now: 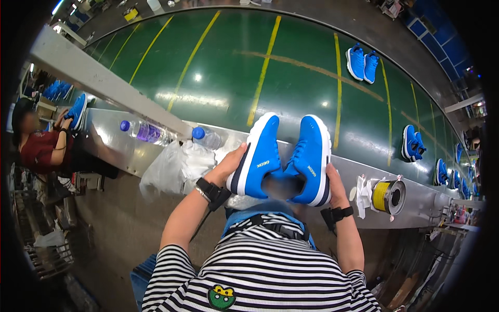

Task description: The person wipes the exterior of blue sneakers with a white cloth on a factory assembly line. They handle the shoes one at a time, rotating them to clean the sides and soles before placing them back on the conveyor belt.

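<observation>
A pair of blue sneakers with white and navy soles is held up in front of my body, toes pointing away from me. My left hand is closed on the outer side of the left sneaker. Against the outer sole of the right sneaker, my right hand grips near the heel. The two sneakers lean together at their collars, with their toes apart. Most of my fingers are hidden beneath the shoes. A blurred patch covers the area between the shoe openings.
Beyond the metal ledge runs a green conveyor belt carrying several blue shoes. Plastic bottles and a white plastic bag lie left; a round tin sits right. A metal post crosses left, near a co-worker holding a shoe.
</observation>
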A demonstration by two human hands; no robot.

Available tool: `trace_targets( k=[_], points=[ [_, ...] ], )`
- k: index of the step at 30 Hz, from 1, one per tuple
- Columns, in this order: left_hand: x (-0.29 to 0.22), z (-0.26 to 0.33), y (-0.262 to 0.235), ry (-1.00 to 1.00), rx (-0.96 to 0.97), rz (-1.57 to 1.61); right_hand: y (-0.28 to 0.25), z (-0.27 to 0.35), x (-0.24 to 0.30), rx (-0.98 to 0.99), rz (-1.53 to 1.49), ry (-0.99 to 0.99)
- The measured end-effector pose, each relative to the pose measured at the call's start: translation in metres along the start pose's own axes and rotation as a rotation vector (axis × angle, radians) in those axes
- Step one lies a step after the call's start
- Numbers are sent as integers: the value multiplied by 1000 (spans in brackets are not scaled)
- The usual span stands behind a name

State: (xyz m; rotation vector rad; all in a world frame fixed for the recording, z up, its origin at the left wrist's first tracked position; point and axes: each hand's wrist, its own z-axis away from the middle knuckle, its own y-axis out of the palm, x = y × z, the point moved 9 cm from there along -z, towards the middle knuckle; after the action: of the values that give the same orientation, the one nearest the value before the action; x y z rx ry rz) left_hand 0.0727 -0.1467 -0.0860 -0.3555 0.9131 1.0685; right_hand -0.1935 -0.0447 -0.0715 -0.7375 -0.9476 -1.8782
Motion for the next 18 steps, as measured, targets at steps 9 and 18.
trace_targets(
  k=[9,18],
  points=[
    [5,-11,7,-77,58,247,-7,-5,-3,-16,-224,32],
    [-20,1,22,-103,64,373,4,-2,9,-43,-370,4]
  ],
)
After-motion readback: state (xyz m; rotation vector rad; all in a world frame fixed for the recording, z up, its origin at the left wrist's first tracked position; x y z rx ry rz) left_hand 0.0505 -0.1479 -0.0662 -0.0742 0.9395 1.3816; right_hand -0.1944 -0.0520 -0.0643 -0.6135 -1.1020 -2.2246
